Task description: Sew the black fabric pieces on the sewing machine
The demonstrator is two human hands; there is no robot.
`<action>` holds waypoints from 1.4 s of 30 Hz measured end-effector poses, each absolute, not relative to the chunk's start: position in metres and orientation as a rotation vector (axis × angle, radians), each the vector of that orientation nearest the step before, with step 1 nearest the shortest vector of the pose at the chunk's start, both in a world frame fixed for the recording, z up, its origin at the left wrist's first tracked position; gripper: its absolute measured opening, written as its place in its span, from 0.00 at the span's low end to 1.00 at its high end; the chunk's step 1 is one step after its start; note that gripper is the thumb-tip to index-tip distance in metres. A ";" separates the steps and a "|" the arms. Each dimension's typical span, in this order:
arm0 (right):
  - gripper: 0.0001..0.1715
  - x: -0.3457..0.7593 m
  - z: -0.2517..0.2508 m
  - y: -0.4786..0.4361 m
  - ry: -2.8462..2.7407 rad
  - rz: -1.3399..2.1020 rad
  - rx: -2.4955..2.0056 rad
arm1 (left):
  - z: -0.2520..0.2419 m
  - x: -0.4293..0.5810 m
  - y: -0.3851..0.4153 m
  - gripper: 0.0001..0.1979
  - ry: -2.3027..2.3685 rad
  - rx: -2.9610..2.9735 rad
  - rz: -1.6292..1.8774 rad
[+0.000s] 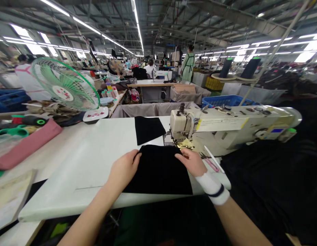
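A black fabric piece lies on the white sewing table, its near edge close to the table's front. My left hand pinches its far left corner between thumb and fingers. At the far right corner, my right hand is closed on the same fabric, a white wristband on its wrist. Just beyond that corner stands the sewing machine head, with its needle area partly hidden. A second black fabric piece lies flat behind the first, left of the needle area.
Pink-handled snips and a white pen-like stick lie right of my right hand. A green fan stands at the left, near a pink cloth roll. Dark fabric is heaped at the right. Other people are farther back.
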State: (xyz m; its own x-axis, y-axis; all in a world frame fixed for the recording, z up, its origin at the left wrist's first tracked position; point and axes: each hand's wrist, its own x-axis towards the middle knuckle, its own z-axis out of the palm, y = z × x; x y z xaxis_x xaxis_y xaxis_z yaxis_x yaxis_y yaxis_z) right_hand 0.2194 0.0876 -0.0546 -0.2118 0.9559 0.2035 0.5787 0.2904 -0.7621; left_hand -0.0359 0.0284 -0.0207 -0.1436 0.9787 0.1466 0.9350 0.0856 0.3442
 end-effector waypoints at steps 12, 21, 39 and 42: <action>0.09 0.198 -0.100 0.104 -1.666 0.671 -1.336 | -0.062 -0.048 0.074 0.05 1.989 2.014 0.882; 0.25 0.213 -0.092 0.089 -1.414 1.101 -1.098 | -0.034 -0.042 0.012 0.08 1.399 1.382 1.499; 0.23 0.238 -0.067 0.042 -1.136 0.985 -1.227 | -0.007 -0.017 -0.019 0.07 1.530 1.061 1.797; 0.25 0.236 -0.067 0.041 -1.021 1.036 -1.246 | -0.007 -0.017 -0.019 0.09 1.478 0.936 1.789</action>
